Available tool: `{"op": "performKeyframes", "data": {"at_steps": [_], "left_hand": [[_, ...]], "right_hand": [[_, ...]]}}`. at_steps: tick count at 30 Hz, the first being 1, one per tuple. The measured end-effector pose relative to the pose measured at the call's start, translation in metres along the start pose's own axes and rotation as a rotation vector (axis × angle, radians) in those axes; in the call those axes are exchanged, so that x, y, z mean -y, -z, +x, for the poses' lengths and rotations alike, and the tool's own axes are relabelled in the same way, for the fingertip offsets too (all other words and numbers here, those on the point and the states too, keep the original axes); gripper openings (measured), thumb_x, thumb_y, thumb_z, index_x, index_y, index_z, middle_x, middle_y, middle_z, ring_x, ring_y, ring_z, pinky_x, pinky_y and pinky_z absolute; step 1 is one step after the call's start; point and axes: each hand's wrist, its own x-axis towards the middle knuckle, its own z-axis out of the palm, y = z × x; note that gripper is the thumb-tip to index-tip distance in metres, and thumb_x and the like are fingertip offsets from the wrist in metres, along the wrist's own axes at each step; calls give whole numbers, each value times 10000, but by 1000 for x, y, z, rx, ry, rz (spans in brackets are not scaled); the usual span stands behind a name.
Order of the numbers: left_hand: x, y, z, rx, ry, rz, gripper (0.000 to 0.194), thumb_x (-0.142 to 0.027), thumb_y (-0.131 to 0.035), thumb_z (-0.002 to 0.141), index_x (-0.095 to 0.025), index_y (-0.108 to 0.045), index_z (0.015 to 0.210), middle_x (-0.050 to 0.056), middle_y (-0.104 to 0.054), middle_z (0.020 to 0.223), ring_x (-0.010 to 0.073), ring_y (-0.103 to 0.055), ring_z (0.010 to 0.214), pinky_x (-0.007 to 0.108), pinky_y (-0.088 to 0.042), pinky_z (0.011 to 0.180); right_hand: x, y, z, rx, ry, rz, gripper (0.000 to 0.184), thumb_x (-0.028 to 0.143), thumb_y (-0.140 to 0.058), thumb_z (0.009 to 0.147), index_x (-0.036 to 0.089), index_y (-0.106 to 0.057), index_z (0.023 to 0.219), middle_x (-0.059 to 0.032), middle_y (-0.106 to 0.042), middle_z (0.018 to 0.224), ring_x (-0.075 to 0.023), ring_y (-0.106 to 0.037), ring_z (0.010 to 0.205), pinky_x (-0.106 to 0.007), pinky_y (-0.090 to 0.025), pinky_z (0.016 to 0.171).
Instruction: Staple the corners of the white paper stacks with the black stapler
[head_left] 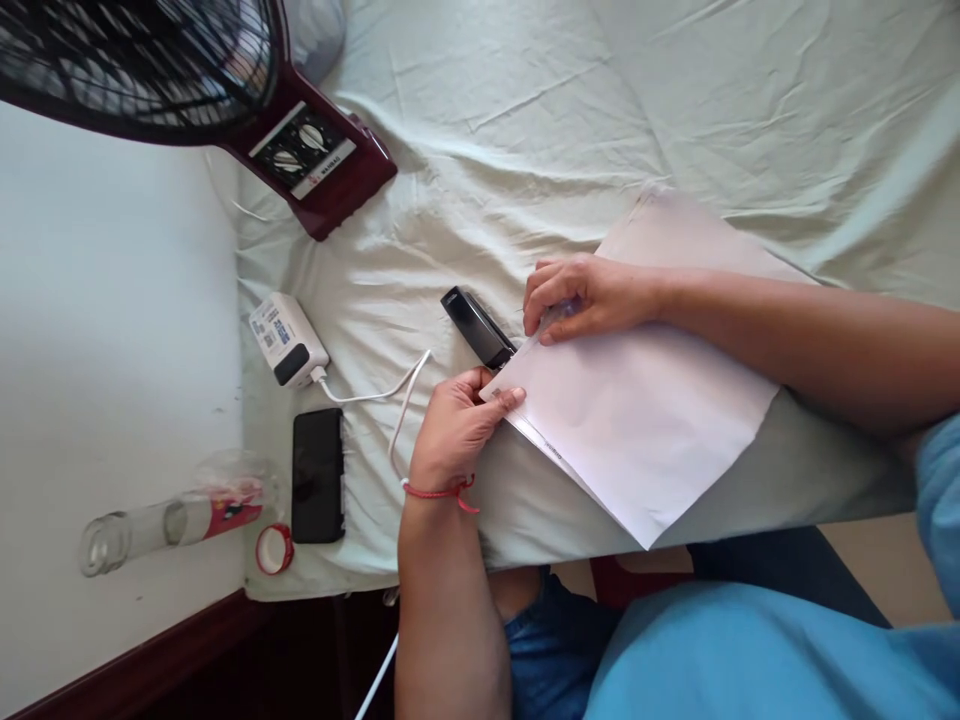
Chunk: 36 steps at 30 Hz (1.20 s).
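A stack of white paper sheets lies aslant on the cloth-covered table, its lower edges slightly fanned. My left hand, with a red string at the wrist, pinches the near-left corner, thumb on top and fingers underneath. Over the left edge of the stack bends my right hand, its fingers curled and its thumb against the paper; the fingertips grip the sheets there. A black stapler lies between the hands, one end meeting the paper edge. Whether sheets sit inside its jaw is hidden.
A dark red fan stands at the upper left. Near the wall are a white adapter with a white cable, a black phone, a glass bottle and a red tape roll. The pale cloth is wrinkled.
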Motion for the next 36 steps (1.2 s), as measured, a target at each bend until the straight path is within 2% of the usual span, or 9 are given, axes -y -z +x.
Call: {"op": "performKeyframes", "data": {"at_steps": [3, 7, 9, 11, 16, 23, 30, 33, 36], "left_hand": [[3, 2, 3, 10, 11, -1, 504, -431, -1041, 529, -171, -641, 691, -69, -538, 609, 78, -406, 590, 219, -298, 554], [5, 2, 4, -7, 25, -5, 549, -453, -1055, 492, -139, -699, 767, -34, -630, 710, 96, -479, 654, 222, -370, 613], [5, 2, 4, -15, 28, 7, 572, -467, -1058, 486, -131, -707, 787, -24, -644, 729, 104, -499, 675, 227, -387, 634], [5, 1, 5, -19, 27, 18, 583, -480, -1058, 483, -133, -700, 785, -20, -643, 729, 108, -499, 679, 231, -386, 639], [6, 1, 5, -32, 19, 33, 589, -520, -1046, 496, -150, -677, 765, -10, -644, 728, 124, -518, 686, 243, -392, 644], [5, 2, 1, 1, -31, 44, 539, -532, -1025, 569, -161, -676, 746, -42, -579, 665, 91, -428, 610, 228, -301, 560], [4, 8, -4, 48, -75, -12, 558, -597, -966, 684, -208, -567, 675, -71, -481, 506, 66, -366, 483, 231, -223, 500], [5, 10, -6, 40, -65, -56, 504, -613, -902, 769, -208, -606, 725, -59, -521, 515, 68, -388, 478, 227, -255, 505], [6, 11, -7, 27, -51, -63, 456, -589, -901, 772, -202, -658, 775, -47, -549, 528, 77, -411, 484, 233, -253, 501]], "right_hand": [[-1, 3, 0, 47, 39, -34, 743, 804, -483, 1007, 153, -837, 1050, -59, -798, 1009, -150, -646, 1001, -328, -526, 995], [3, 4, 0, 37, -4, -24, 636, 746, -505, 1044, 191, -816, 1035, -58, -811, 1057, -174, -674, 1033, -347, -539, 1004], [3, 5, 0, 18, -4, -15, 658, 746, -478, 1052, 182, -815, 1018, -52, -801, 1036, -168, -669, 1027, -326, -533, 1002], [2, 7, -1, 2, 20, 16, 674, 734, -482, 1057, 151, -816, 1005, -63, -786, 1007, -155, -655, 1013, -307, -523, 1003], [-2, 10, -2, -24, 6, 63, 526, 620, -561, 1094, 162, -788, 971, -83, -750, 974, -178, -643, 993, -337, -529, 963], [-2, 3, -2, -19, 15, -86, 625, 651, -477, 1119, 188, -707, 768, -36, -663, 828, -164, -561, 871, -372, -500, 1000], [-9, 16, -2, 167, 86, 107, 442, 594, -687, 1033, 192, -849, 1118, -60, -781, 928, -209, -648, 1047, -364, -513, 1030], [-15, 22, -3, 180, 116, 223, 445, 546, -629, 1075, 158, -830, 989, -77, -772, 908, -200, -657, 1014, -379, -518, 1039], [-17, 24, -4, 143, 119, 306, 475, 506, -595, 1094, 146, -755, 829, -71, -722, 841, -185, -638, 941, -374, -530, 976]]}}
